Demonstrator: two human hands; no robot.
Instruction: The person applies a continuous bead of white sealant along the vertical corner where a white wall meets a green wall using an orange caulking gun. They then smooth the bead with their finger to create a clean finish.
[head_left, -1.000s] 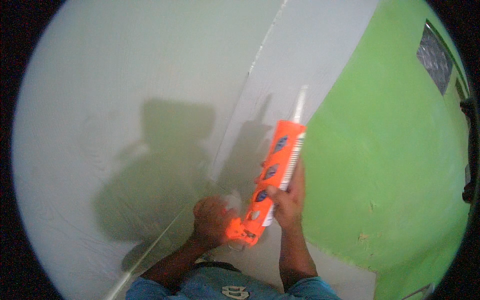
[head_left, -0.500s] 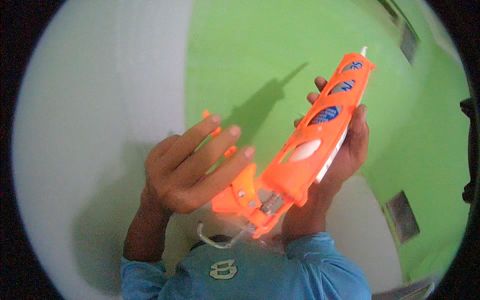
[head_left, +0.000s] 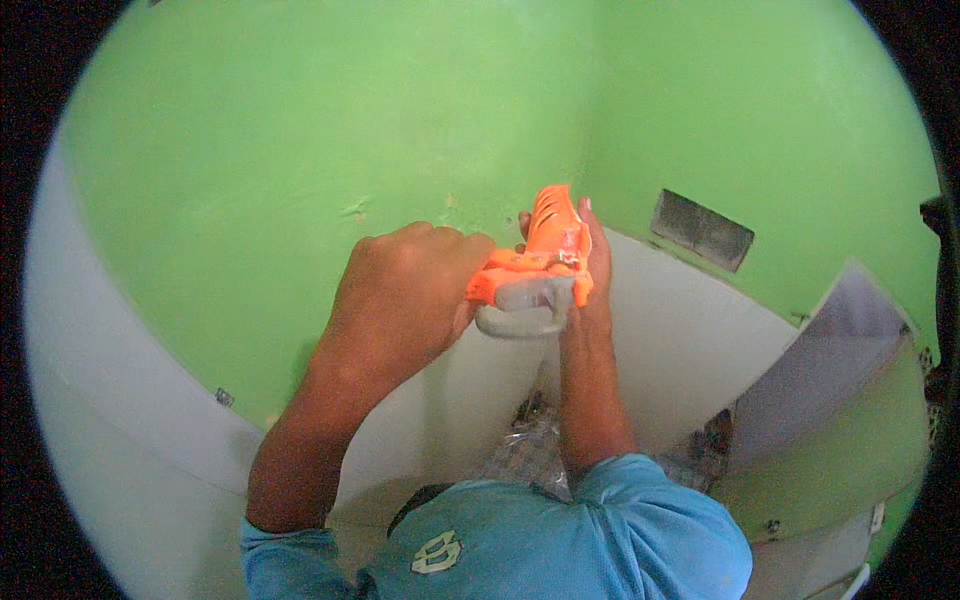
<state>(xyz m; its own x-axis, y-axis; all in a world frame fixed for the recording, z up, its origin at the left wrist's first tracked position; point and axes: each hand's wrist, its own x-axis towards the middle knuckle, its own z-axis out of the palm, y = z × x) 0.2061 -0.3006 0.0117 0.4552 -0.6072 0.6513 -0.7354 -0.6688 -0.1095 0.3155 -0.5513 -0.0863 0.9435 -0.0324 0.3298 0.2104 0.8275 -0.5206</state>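
An orange caulking gun [head_left: 557, 225] is held in front of my chest, its barrel pointing away toward the green wall. My left hand [head_left: 405, 285] is closed round the handle and trigger end, knuckles up. Against the barrel's right side lies my right hand [head_left: 598, 262], its thumb on the right and fingertips showing on the left. The grey metal rod hook [head_left: 520, 328] curves below the handle, nearest to me. Seen almost end-on, the gun hides its nozzle and most of the cartridge.
Ahead, the green wall [head_left: 330, 120] meets another green wall in a corner, with a white lower section [head_left: 690, 330]. A dark rectangular recess [head_left: 702, 230] sits in the right wall. Clear plastic [head_left: 530, 440] lies low behind my right forearm. At the right stands a grey panel [head_left: 820, 350].
My left hand has gone from stretched fingers to a closed grip on the handle. The caulking gun has swung from slanting up-right to pointing away, and the view has turned toward the wall corner.
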